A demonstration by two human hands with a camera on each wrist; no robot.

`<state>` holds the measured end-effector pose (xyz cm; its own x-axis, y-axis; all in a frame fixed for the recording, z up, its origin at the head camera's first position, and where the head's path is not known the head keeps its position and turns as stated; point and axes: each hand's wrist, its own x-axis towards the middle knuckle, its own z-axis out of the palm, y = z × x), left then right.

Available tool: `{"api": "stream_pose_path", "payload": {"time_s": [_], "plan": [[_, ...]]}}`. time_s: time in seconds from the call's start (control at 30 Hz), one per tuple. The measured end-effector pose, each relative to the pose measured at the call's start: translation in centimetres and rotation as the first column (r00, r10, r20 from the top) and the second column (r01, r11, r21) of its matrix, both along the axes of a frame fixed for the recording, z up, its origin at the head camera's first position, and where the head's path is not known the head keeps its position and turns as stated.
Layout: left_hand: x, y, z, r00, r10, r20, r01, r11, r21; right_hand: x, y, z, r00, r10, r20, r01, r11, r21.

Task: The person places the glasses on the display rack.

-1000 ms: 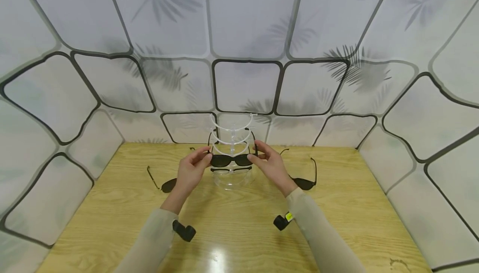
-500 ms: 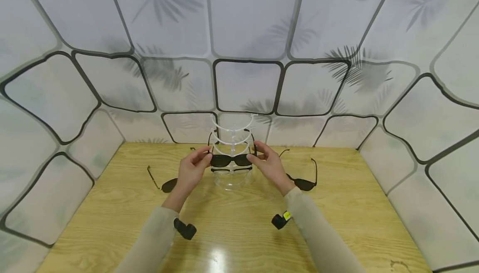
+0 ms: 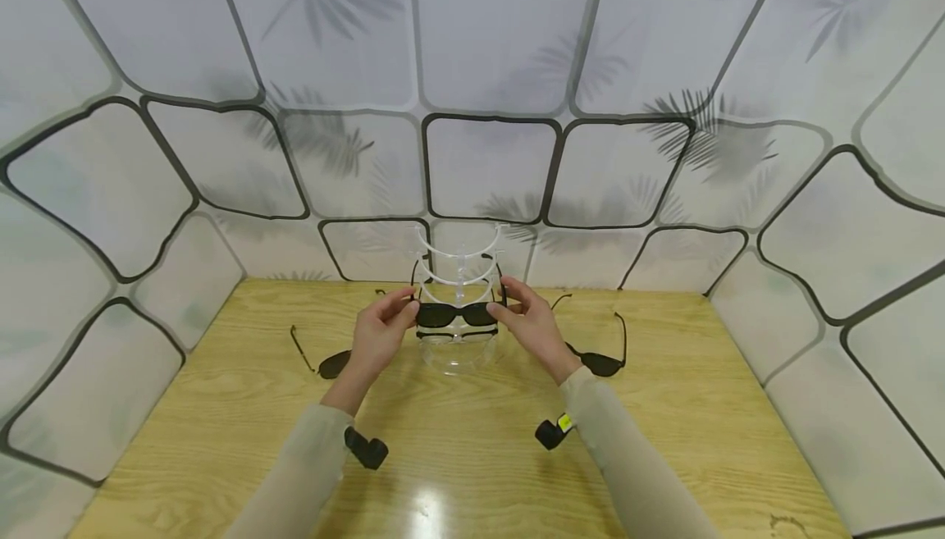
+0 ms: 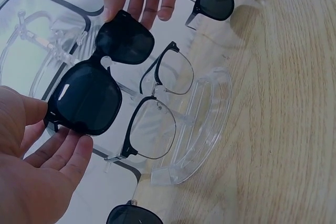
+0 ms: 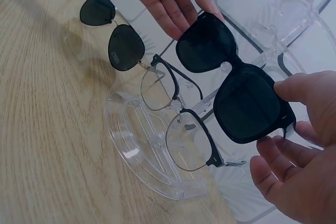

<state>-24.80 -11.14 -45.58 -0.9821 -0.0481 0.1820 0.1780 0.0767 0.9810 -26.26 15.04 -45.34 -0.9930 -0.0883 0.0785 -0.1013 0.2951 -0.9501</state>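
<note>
Black sunglasses [image 3: 437, 315] with dark lenses sit at the clear display stand [image 3: 459, 276], level and facing me, just above a pair of half-rim glasses [image 4: 152, 124] on a lower tier. My left hand [image 3: 380, 336] pinches the left end of the sunglasses between thumb and fingers. At the other end my right hand [image 3: 533, 328] holds the frame's hinge corner the same way, seen close in the right wrist view. Their temples reach back on either side of the stand. Above them, the upper clear arms of the stand carry no glasses.
On the wooden table [image 3: 458, 457], sunglasses [image 3: 335, 365] lie to the left of the stand, partly behind my left wrist. Another pair of sunglasses [image 3: 601, 363] lies to the right, beside my right wrist. A patterned cloth wall [image 3: 487, 170] rises right behind the stand.
Both hands stay at the ends of the sunglasses with almost no movement. The right wrist has shifted very slightly left.
</note>
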Motion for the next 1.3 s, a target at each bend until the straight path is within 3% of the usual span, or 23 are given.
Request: {"api": "stream_pose_path", "payload": {"time_s": [0.63, 0.87, 0.97, 1.17, 1.3], "plan": [[-0.1, 0.0, -0.2, 1.000, 0.005, -0.003, -0.005, 1.000, 0.005, -0.1, 0.0, -0.3, 1.000, -0.007, 0.001, 0.007, 1.000, -0.003], [-0.2, 0.0, -0.2, 1.000, 0.004, -0.003, -0.004, 1.000, 0.014, 2.4, -0.9, 3.6, 1.000, -0.002, 0.015, 0.002, 1.000, 0.002], [-0.2, 0.0, -0.1, 1.000, 0.004, 0.005, -0.004, 1.000, 0.003, 2.1, -0.8, 3.3, 1.000, -0.002, 0.028, 0.002, 1.000, 0.002], [-0.2, 0.0, 0.0, 1.000, 0.009, 0.014, -0.009, 1.000, -0.005, 0.2, -0.3, 0.5, 0.999, -0.004, 0.037, 0.005, 1.000, -0.011], [-0.1, 0.0, -0.1, 1.000, 0.015, 0.005, -0.014, 1.000, -0.015, -0.2, 0.0, -0.3, 1.000, 0.000, 0.026, 0.001, 1.000, -0.024]]}}
